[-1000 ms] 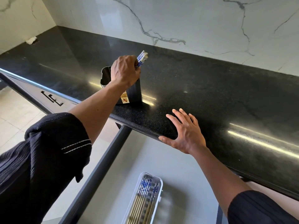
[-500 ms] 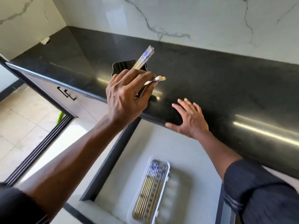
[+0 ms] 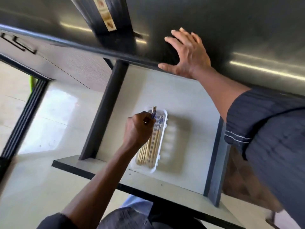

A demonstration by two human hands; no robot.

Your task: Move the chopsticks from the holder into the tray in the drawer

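Several chopsticks (image 3: 151, 147) lie in the white tray (image 3: 162, 142); left hand (image 3: 140, 128) grips more above it.

The open drawer (image 3: 181, 100) carries a white tray (image 3: 162, 146) of chopsticks (image 3: 154, 146) on its pale floor (toward the front), while the dark counter (image 3: 231, 22) above bears the black holder (image 3: 105, 15) and a flat right hand (image 3: 189, 55).

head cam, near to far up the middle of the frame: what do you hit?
Drawer front edge → white tray with the left hand over it, grip shut on chopsticks → counter edge → black holder.
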